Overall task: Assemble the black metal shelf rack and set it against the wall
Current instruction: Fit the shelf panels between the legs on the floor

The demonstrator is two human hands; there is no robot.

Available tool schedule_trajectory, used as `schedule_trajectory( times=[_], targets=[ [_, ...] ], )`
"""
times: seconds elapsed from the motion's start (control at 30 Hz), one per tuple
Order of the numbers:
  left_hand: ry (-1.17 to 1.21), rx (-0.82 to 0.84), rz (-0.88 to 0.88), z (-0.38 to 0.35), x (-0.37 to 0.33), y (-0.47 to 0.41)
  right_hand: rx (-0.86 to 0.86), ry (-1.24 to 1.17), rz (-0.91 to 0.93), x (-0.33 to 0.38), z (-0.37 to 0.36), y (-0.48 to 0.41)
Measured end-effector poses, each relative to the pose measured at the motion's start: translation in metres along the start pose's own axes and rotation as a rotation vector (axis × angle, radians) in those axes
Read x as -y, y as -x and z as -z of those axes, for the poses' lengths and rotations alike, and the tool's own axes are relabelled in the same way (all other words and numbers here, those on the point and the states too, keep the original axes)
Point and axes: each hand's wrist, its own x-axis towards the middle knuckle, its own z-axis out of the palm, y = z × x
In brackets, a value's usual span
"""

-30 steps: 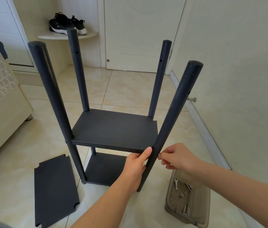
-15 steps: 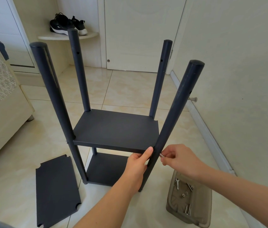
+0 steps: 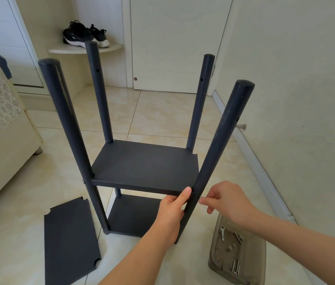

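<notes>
The black metal rack (image 3: 145, 165) stands on the tiled floor with four upright posts, a middle shelf and a lower shelf (image 3: 133, 214). My left hand (image 3: 172, 210) grips the front right corner of the middle shelf where it meets the near right post (image 3: 218, 145), thumb on top. My right hand (image 3: 227, 200) pinches a small silver screw (image 3: 200, 196) against the right side of that post at shelf height. A loose black shelf panel (image 3: 69, 243) lies flat on the floor at the left.
A brownish plastic tray (image 3: 255, 264) with screws and a small wrench lies on the floor at the lower right. The wall runs close along the right, a cream sofa stands on the left, and a white door and a corner ledge with black shoes are behind.
My right hand has brought the screw closer, up against the near right post. My left hand has stayed on the shelf corner.
</notes>
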Motion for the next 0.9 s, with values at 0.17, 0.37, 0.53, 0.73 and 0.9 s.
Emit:
schedule_trajectory(
  times=[0.17,0.37,0.53,0.73,0.9],
  targets=[
    [0.035,-0.022,0.018,-0.003,0.000,0.003,-0.005,0.031,0.018,0.000,-0.002,0.001],
    [0.089,-0.018,0.048,-0.003,-0.006,0.000,0.009,0.098,0.076,0.003,0.004,0.002],
    [0.100,-0.024,0.060,-0.003,-0.006,0.004,0.017,0.121,0.109,0.003,0.005,0.004],
    [0.100,-0.008,0.060,-0.002,-0.009,0.003,0.081,-0.038,0.080,0.003,0.009,0.000],
    [0.085,0.009,0.052,0.000,-0.008,0.002,0.076,0.124,0.143,0.003,0.010,0.001]
  ],
)
